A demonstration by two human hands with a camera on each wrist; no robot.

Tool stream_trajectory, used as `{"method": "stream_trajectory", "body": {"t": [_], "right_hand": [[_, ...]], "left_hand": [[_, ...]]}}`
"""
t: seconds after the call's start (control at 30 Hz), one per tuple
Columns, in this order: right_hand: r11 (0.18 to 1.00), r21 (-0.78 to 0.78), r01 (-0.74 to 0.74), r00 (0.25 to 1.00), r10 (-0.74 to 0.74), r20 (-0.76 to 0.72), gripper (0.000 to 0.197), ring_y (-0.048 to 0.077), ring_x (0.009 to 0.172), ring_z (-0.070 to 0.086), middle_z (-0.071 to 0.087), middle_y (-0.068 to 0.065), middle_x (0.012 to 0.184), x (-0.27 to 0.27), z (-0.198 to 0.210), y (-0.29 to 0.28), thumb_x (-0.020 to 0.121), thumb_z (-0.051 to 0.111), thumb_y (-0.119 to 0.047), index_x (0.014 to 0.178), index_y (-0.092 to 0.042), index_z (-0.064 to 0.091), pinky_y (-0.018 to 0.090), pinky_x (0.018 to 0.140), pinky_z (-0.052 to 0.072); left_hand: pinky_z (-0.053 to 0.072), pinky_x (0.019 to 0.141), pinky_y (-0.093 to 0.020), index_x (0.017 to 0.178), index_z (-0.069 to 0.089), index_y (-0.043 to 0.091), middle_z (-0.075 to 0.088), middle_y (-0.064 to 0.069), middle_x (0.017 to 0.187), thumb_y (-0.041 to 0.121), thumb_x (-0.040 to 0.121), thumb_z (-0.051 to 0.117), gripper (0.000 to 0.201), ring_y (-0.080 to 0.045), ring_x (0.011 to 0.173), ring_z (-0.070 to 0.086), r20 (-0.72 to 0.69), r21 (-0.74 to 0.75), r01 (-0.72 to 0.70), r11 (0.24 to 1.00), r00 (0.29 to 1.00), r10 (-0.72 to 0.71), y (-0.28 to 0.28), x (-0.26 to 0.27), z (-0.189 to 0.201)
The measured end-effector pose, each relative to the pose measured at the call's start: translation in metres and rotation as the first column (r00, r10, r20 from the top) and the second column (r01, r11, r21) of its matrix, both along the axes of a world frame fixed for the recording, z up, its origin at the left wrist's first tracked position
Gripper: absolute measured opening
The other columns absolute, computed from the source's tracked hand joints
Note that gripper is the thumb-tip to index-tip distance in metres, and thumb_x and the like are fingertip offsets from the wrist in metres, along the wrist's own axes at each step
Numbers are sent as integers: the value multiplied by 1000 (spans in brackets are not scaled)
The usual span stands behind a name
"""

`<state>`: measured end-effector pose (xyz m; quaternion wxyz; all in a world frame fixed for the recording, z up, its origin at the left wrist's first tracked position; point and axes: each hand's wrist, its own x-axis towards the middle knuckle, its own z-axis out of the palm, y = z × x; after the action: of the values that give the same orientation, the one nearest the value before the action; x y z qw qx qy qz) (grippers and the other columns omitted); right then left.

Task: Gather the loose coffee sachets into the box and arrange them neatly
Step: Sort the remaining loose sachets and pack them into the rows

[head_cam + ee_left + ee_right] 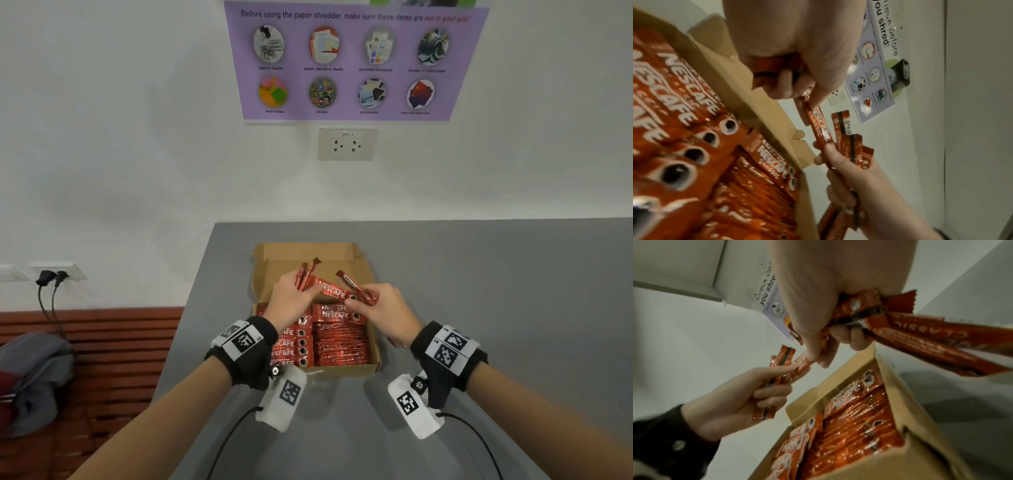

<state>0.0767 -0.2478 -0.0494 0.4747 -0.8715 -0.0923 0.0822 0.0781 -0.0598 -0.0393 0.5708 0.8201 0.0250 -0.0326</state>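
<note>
An open cardboard box (308, 253) sits on the grey table (496, 308), packed with rows of red Nescafe sachets (339, 344). Both hands hover over its far half. My left hand (296, 294) grips a small bunch of sachets (306, 270) that stick up toward the lid. My right hand (371, 301) holds another bundle (920, 340). One sachet (330, 290) spans between the two hands, pinched at each end. The left wrist view shows this sachet (819, 126) running from my left hand (797, 52) to my right hand (855, 181).
The table's left edge runs just left of the box; a wooden bench (113, 342) with grey clothing (34, 377) lies beyond it. A wall with a purple poster (352, 61) and a socket (346, 144) stands behind. Plugs (51, 277) hang from a low outlet.
</note>
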Motion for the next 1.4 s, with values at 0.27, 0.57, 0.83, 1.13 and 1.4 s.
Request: {"method": "stream_trajectory", "body": {"t": [0.27, 0.57, 0.83, 1.13, 1.4], "right_hand": [[981, -177, -84, 996, 76, -48, 14, 22, 95, 58, 60, 10, 100, 2, -8, -13, 89, 61, -19, 93, -7, 67, 29, 83, 44], [971, -239, -22, 1000, 18, -20, 10, 20, 80, 65, 70, 5, 83, 6, -12, -14, 85, 66, -19, 80, -10, 67, 33, 78, 53], [949, -315, -27, 998, 43, 44, 13, 13, 73, 59, 64, 3, 82, 4, -14, -7, 87, 63, -16, 83, -5, 67, 15, 65, 47], [936, -348, -46, 993, 82, 88, 6, 12, 87, 54, 57, 0, 94, 4, -17, -9, 83, 67, -17, 81, -12, 65, 19, 77, 43], [962, -271, 25, 970, 42, 239, 18, 8, 70, 52, 57, -2, 82, 4, -17, -10, 87, 63, -25, 91, -7, 65, 18, 65, 39]], "left_hand": [[45, 62, -9, 93, 67, 15, 65, 3, 86, 18, 87, 64, 8, -5, 73, 60, -70, 379, 259, 888, 965, -252, 6, -2, -14], [54, 75, -23, 84, 65, 17, 65, 3, 83, 16, 85, 65, 2, -10, 78, 63, -87, 463, 239, 853, 971, -224, 9, -2, -24], [51, 68, -17, 89, 66, 16, 66, 2, 87, 19, 86, 65, 4, -9, 77, 63, -71, 489, 216, 845, 975, -208, 4, -4, -30], [55, 76, -26, 85, 64, 18, 67, 4, 86, 23, 85, 67, 5, -9, 78, 64, -36, 498, 204, 843, 976, -215, -1, -6, -36], [41, 52, -13, 76, 56, 14, 51, 2, 80, 19, 93, 54, 18, -7, 58, 46, 103, 433, 109, 895, 980, -169, -1, -10, -24]]}}
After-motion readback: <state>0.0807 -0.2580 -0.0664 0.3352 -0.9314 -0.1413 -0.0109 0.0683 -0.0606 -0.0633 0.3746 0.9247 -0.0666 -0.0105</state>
